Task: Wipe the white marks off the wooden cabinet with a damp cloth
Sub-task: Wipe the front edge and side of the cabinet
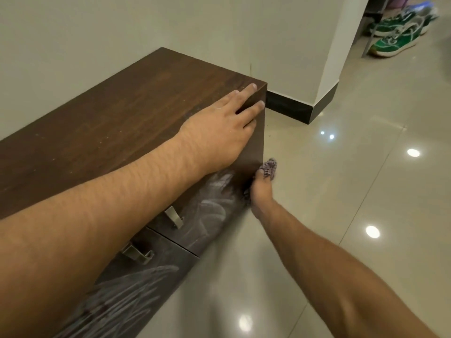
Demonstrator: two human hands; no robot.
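A low dark wooden cabinet (pixel 117 113) stands against the wall. White chalky marks (pixel 214 206) smear its front doors, with more marks lower left (pixel 136 286). My left hand (pixel 224 128) lies flat on the cabinet top near its right corner, fingers spread, holding nothing. My right hand (pixel 260 193) presses a grey-purple cloth (pixel 269 167) against the front face at the cabinet's right edge. Part of the cloth is hidden behind the hand.
Two metal handles (pixel 174 217) (pixel 136 252) stick out from the cabinet doors. Glossy tiled floor (pixel 353 191) spreads to the right. A wall corner with dark skirting (pixel 314 111) stands behind. Green-and-white shoes (pixel 395 37) lie at the far right.
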